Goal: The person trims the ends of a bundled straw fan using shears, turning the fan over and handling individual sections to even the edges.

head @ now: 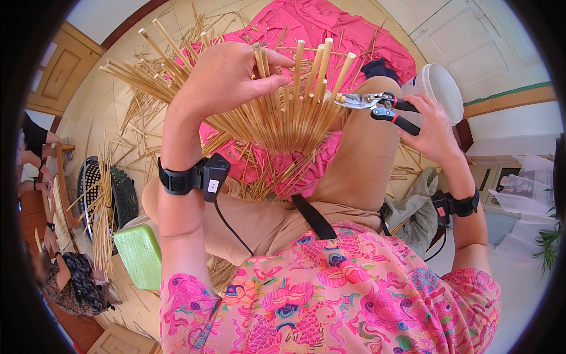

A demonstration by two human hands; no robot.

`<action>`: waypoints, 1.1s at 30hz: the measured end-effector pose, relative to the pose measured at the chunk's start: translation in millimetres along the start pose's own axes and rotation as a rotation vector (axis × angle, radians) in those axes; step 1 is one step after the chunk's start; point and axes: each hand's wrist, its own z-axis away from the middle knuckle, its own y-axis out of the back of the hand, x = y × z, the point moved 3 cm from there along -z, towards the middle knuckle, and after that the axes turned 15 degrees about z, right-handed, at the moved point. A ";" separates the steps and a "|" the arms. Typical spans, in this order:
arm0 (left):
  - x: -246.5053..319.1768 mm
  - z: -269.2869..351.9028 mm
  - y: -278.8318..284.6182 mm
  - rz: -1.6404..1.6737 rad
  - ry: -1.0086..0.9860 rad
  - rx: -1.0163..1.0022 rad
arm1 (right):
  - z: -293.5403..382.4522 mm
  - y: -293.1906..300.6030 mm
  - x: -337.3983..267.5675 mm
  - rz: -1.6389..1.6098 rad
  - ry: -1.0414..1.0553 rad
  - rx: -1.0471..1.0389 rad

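Note:
A fan-shaped bundle of straw-coloured stalks (pixel 283 119) stands between my knees, its cut ends pointing away from me and uneven in length. My left hand (pixel 230 79) reaches over its left side, thumb and fingers around a couple of upright stalks. In my right hand (pixel 431 128) are pruning shears (pixel 376 104) with black and red handles. Their metal blades touch the stalk ends at the bundle's right edge; whether a stalk lies between them I cannot tell. The bundle's far left part is partly hidden behind my left hand.
Pink cloth (pixel 380 40) strewn with stalk scraps covers the floor ahead. A white bucket (pixel 444 93) stands at right, a grey plastic bag (pixel 411 208) below it. At left are a dark basket (pixel 124 190), loose stalks (pixel 104 199), a green lid-like object (pixel 139 256) and other people (pixel 73 283).

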 end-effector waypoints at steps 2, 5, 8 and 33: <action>1.8 0.2 -0.6 0.013 0.000 0.007 | 1.4 -2.0 1.4 0.013 0.029 0.042; 1.2 0.5 -0.1 0.002 -0.023 0.008 | 2.6 -7.5 3.6 -0.005 0.005 0.026; 1.1 0.5 -0.9 0.008 -0.030 0.006 | 3.8 -8.2 1.4 0.013 0.025 0.042; 9.6 4.2 0.1 -0.072 -0.011 -0.023 | 17.5 -10.4 19.4 0.097 -0.053 0.040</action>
